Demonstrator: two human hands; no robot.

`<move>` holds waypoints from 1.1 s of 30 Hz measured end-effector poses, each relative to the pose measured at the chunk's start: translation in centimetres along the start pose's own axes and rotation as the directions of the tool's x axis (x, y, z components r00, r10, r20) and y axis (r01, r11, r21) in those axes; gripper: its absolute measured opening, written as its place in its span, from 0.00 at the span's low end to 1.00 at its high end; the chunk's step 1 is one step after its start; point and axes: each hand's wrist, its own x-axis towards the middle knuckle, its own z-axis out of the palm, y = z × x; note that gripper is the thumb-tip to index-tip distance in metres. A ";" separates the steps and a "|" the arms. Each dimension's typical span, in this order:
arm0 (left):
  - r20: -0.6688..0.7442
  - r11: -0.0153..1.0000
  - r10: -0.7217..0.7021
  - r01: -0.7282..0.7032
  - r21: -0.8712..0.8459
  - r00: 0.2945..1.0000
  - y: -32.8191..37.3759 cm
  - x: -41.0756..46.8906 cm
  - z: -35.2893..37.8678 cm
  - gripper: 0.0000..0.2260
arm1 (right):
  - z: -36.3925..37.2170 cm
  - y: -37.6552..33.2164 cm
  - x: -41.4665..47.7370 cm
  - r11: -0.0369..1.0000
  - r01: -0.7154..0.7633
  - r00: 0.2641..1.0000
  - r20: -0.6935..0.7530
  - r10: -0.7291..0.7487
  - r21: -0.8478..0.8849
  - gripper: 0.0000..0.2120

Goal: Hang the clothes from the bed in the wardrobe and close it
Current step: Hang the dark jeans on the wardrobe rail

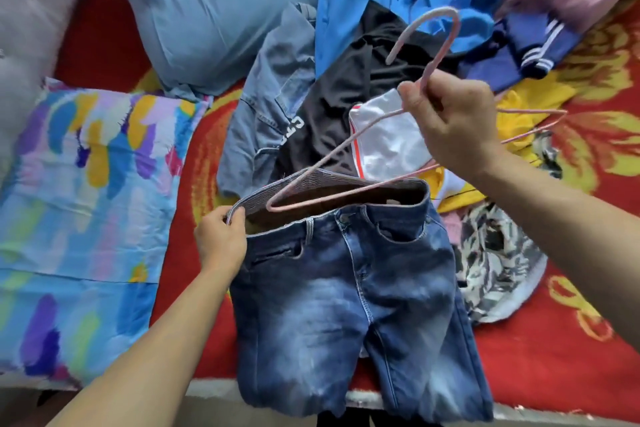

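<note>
Threading step, head view. Our right hand pinches the pink hanger at the neck just under the hook, fingers curled round the wire. That grip lets us steer the shoulder tips.

Our left hand pinches the back edge of the waistband at its left end and pulls it up. We judge that's to keep the mouth of the denim shorts open for the hanger.

The hanger's left tip sits at the waist opening, over the inner band. We can't tell if it's touching the fabric. The right tip is out past our right hand, clear of the shorts.

The hanger's long axis runs tilted, low left to high right in frame, with the hook up and away from us.

The shorts lie front up on the bed, waist towards the clothes pile, leg hems at the near edge. Their long axis runs near to far.

No wardrobe in view. We judge the task is early, since the pile isn't hung yet.
</note>
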 end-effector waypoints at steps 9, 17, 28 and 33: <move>-0.024 0.993 0.100 -0.101 -0.056 0.995 1.7 -2.0 -0.2 0.09 | 7.7 -5.1 -3.9 0.978 0.210 0.947 0.250 -0.200 -0.013 0.17; 0.176 0.975 0.219 -0.206 -0.088 0.960 -0.2 -3.6 0.2 0.13 | 10.5 -5.2 -5.1 0.952 -0.207 0.855 0.514 0.063 0.227 0.23; 0.068 0.946 0.311 -0.315 0.073 0.948 -2.6 -3.6 0.3 0.14 | 5.6 9.0 -4.2 0.451 -0.892 0.441 0.231 0.867 0.008 0.11; -0.022 0.952 0.305 -0.304 0.024 0.952 -3.0 -3.2 -0.2 0.11 | 9.8 7.3 -6.5 0.489 -0.872 0.457 0.358 0.814 0.003 0.18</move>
